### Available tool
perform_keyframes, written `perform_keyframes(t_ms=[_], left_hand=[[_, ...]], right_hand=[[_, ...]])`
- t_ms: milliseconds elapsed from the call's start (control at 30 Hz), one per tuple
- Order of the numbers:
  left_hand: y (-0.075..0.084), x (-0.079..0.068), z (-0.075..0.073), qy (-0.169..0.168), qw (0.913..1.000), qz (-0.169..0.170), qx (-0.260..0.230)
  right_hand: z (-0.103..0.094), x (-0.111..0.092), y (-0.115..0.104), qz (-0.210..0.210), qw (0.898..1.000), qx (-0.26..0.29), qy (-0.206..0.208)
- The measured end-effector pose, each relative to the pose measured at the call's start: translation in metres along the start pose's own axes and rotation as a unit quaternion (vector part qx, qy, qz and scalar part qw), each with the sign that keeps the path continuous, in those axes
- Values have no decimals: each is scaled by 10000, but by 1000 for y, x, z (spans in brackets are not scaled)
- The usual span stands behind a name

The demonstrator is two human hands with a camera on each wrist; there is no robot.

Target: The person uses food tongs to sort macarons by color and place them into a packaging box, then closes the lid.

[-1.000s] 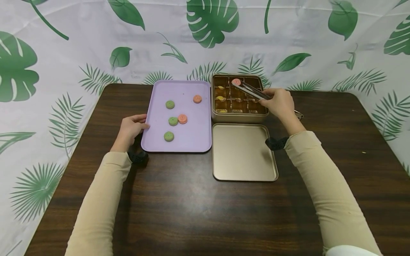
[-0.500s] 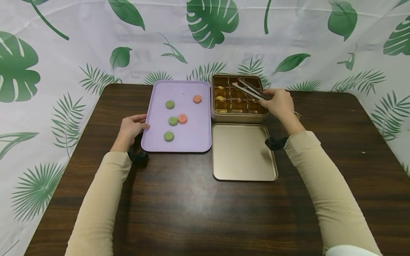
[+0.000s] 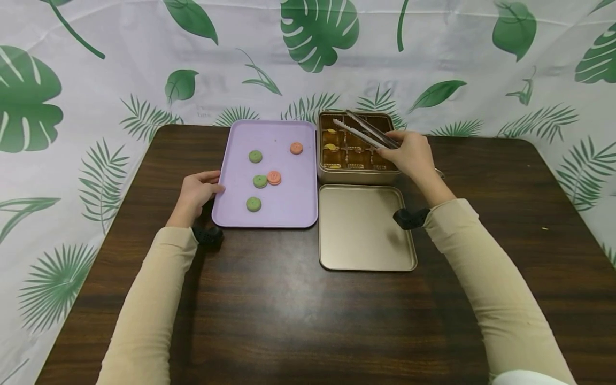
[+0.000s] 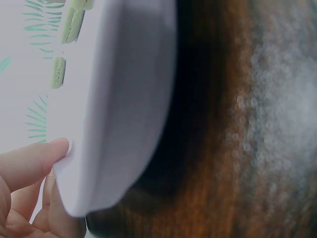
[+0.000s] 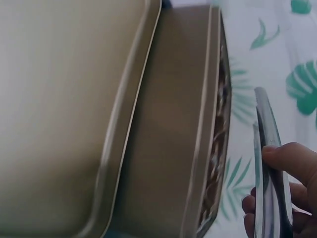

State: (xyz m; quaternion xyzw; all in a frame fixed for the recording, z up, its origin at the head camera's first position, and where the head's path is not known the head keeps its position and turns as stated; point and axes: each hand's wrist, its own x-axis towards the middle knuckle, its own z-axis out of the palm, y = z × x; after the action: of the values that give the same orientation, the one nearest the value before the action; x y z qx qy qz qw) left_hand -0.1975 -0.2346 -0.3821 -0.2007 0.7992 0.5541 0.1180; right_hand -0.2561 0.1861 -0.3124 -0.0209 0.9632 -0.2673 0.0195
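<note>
My left hand grips the left rim of a lilac tray, thumb on top and fingers underneath in the left wrist view. Several macarons lie on the tray, among them a green macaron at the front and an orange macaron at the back right. In my right hand is a pair of metal tongs, their tips apart with nothing between them. They hang over a gold tin fitted with a brown compartment insert. The tongs cover some of the compartments.
A flat gold lid lies in front of the tin, right of the tray. All stand on a dark wooden table. Behind hangs a white cloth with green leaves. A tiny yellow scrap lies at the right.
The tongs let go of a pink macaron in a back compartment of the tin. My right hand then moved slightly left with the opened tongs. My left hand stayed put.
</note>
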Motion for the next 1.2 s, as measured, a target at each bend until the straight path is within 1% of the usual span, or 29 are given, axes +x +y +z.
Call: perform_keyframes(t_ms=[133,433,633,833,1033,1200], left_hand=[[0,0,0,-11,10000,-21,-3],[1,-2,0,1,10000,-52,23],[1,-2,0,17,10000,-50,30],[-1,0,1,46,10000,-50,48],[-2,1,2,51,10000,-35,10],[-3,0,3,36,10000,17,-25]], right_hand=[[3,-5,-14,-196,9997,119,-104],[17,-22,-45,-978,9944,158,-378],[28,-34,-59,-1162,9902,123,-760],[41,-41,-68,-1438,9848,-95,-975],[55,-45,-69,-1651,9792,-298,-1145],[65,-46,-69,-1593,9781,-422,-1275]])
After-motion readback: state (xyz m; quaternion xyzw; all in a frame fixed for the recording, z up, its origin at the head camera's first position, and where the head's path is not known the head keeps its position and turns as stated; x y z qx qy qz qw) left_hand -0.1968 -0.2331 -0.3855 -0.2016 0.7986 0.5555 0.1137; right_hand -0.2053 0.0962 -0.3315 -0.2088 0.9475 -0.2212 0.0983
